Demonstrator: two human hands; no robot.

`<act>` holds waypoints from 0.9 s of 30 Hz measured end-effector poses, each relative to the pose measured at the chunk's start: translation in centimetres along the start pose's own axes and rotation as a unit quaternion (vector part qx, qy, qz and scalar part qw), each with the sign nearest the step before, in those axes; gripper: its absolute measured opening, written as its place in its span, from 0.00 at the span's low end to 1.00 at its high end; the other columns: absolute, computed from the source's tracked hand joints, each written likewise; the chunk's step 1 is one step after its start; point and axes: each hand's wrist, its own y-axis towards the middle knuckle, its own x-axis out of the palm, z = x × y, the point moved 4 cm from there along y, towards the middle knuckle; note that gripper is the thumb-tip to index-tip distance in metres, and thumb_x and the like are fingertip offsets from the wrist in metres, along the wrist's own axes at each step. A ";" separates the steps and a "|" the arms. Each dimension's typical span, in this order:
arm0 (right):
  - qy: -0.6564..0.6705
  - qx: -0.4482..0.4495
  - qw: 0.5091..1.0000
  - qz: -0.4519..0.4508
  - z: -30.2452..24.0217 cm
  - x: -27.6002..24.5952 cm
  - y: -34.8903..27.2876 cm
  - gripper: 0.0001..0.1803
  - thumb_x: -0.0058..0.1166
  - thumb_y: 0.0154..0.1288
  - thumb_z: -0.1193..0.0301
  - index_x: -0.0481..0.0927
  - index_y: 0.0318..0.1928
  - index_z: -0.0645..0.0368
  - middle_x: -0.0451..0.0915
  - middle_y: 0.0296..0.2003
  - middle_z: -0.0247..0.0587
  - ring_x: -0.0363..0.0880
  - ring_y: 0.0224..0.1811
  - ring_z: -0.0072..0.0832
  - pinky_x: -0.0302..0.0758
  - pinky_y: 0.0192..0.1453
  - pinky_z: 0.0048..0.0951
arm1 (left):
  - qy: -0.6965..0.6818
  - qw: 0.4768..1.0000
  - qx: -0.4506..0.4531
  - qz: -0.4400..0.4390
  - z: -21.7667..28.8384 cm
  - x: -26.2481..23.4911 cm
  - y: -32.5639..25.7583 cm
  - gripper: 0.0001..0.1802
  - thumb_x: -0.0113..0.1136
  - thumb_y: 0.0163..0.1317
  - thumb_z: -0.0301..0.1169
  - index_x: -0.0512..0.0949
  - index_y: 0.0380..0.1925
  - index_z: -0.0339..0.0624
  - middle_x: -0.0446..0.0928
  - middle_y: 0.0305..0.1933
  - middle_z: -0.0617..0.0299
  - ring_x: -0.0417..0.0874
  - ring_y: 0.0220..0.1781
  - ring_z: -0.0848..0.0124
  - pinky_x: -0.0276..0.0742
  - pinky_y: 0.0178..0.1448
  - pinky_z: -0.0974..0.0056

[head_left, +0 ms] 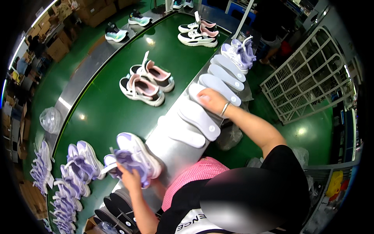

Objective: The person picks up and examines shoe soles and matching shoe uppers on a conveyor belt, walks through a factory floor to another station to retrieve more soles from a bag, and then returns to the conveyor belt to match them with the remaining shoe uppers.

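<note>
My left hand (130, 176) grips a white and lilac sneaker (142, 156) at its collar, over the near edge of the green conveyor. Beside it, partly under my fingers, is another lilac shoe (110, 160). My right hand (212, 100), a metal bangle on its wrist, is closed on the front end of a pale insole (194, 90) in the row on the metal ledge. Nearer me lie more white insoles (198, 120), and farther along are grey-white ones (220, 84). At the row's far end stands a pair of lilac sneakers (238, 54).
The green conveyor (97, 113) carries black, white and pink sneakers (146, 84) and, at left, several lilac sneakers (74, 171). Dark insoles (117, 208) lie by my left forearm. A white wire cart (307, 74) stands right. A plastic bag (51, 119) rests on the far rim.
</note>
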 end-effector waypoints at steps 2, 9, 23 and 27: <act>-0.031 0.029 0.997 0.071 6.7 -5.2 2.5 0.09 0.48 0.49 0.72 0.75 0.31 0.62 0.74 0.32 0.48 0.71 0.38 0.40 0.67 0.43 0.33 | 0.019 0.999 -0.007 0.045 -1.3 -1.0 4.5 0.44 0.54 0.44 0.30 0.41 0.60 0.40 0.72 0.30 0.37 0.74 0.32 0.44 0.69 0.37 0.52; -0.149 0.118 0.965 0.180 18.3 -16.2 6.5 0.08 0.48 0.48 0.72 0.76 0.30 0.61 0.74 0.30 0.48 0.73 0.36 0.41 0.69 0.42 0.33 | 0.021 0.957 0.114 0.267 4.4 -4.9 16.9 0.29 0.49 0.51 0.25 0.55 0.56 0.36 0.68 0.45 0.41 0.70 0.44 0.50 0.65 0.45 0.57; -0.279 0.376 0.841 0.272 28.0 -24.0 12.9 0.18 0.47 0.50 0.56 0.72 0.38 0.53 0.68 0.46 0.40 0.58 0.54 0.35 0.52 0.54 0.43 | 0.233 0.929 0.188 -0.218 34.7 10.2 18.7 0.49 0.58 0.41 0.53 0.45 0.60 0.48 0.76 0.33 0.48 0.77 0.36 0.56 0.69 0.39 0.56; -0.251 0.416 0.863 0.139 31.1 -24.8 11.9 0.21 0.50 0.49 0.53 0.71 0.41 0.49 0.62 0.51 0.40 0.58 0.55 0.36 0.52 0.55 0.43 | 0.173 0.941 0.201 -0.213 33.8 11.1 20.4 0.42 0.59 0.41 0.49 0.52 0.53 0.45 0.75 0.33 0.47 0.77 0.36 0.54 0.70 0.39 0.56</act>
